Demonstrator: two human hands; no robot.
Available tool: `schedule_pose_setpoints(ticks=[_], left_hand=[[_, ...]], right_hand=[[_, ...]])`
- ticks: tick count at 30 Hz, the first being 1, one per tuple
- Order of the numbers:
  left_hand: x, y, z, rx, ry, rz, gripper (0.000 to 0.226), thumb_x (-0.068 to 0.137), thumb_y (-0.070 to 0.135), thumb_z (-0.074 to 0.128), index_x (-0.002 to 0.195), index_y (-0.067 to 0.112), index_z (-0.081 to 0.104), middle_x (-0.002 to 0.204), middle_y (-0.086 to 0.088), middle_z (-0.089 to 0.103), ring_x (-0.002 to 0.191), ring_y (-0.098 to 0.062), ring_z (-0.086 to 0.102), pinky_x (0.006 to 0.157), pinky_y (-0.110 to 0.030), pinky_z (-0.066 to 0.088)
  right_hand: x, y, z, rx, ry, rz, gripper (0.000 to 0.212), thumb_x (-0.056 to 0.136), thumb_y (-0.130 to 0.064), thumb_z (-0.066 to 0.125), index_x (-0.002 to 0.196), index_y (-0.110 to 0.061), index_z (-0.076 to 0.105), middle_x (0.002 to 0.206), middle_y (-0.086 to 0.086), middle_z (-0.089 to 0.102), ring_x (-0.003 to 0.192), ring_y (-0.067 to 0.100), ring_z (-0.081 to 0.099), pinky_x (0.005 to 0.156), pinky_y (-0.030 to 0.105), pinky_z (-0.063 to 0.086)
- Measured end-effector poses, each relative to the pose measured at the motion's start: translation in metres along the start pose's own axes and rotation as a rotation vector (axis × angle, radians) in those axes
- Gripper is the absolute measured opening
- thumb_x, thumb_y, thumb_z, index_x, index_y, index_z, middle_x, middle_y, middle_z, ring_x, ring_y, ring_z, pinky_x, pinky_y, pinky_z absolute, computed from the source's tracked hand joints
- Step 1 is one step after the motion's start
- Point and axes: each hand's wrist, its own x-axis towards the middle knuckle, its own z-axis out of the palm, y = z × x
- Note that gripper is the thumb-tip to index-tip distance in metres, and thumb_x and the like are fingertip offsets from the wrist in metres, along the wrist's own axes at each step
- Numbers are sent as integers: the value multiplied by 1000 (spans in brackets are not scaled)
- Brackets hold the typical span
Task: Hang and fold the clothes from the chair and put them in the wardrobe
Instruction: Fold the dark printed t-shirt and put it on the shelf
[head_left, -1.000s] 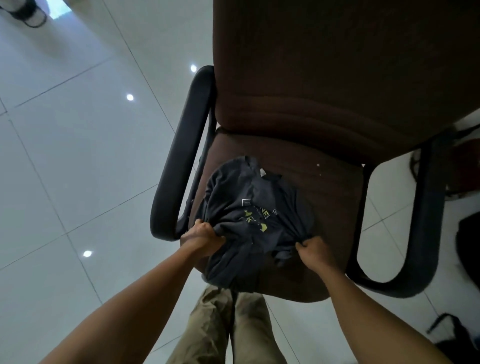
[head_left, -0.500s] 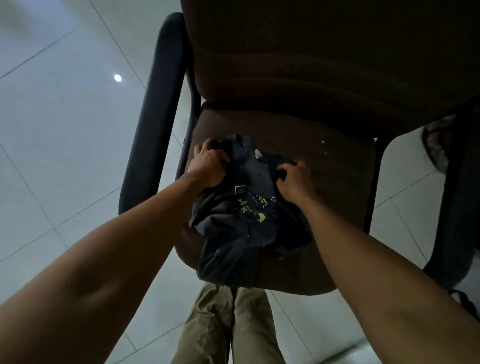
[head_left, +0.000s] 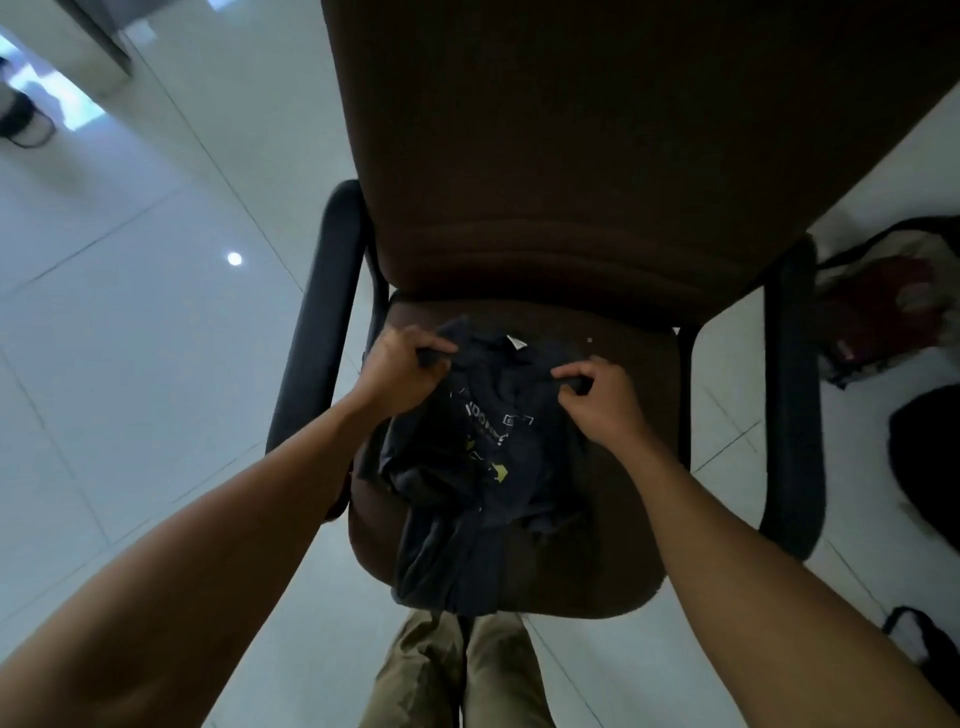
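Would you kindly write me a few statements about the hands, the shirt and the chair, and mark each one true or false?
1. The left hand and the right hand both grip the shirt. True.
2. The shirt lies on the floor. False: it lies crumpled on the chair.
3. A white label shows at the shirt's far edge. True.
4. The shirt is plain. False: it bears a white and yellow print.
5. The shirt hangs from a hanger. False: no hanger is in view.
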Motion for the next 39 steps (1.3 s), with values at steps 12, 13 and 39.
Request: schedule_pose_setpoints(ticks=[12,13,39], left_hand=[[-66,181,-175,-60,89,473,43,84,-2,66,80,41,72,98,21,66,89,11,61,79,-1,39],[-74,195,-188,-53,91,509,44,85,-2,65,81,42,72,98,22,67,89,11,61,79,-1,40],[-379,452,-378,-310,413,976,32,92,-4,61,88,22,77,97,-3,73,91,-16,70,79,-29,58]], right_hand=[[-136,-107,-193,79,273,-289,28,90,3,64,100,-19,78,103,-2,68,94,6,65,84,16,52],[-151,-117,-209,88,300,-304,27,90,3,64,100,-18,78,102,-4,68,94,4,65,83,17,53],[-503,-328,-460,27,747,-843,30,94,2,58,108,-17,76,111,-6,68,102,8,65,92,24,55]])
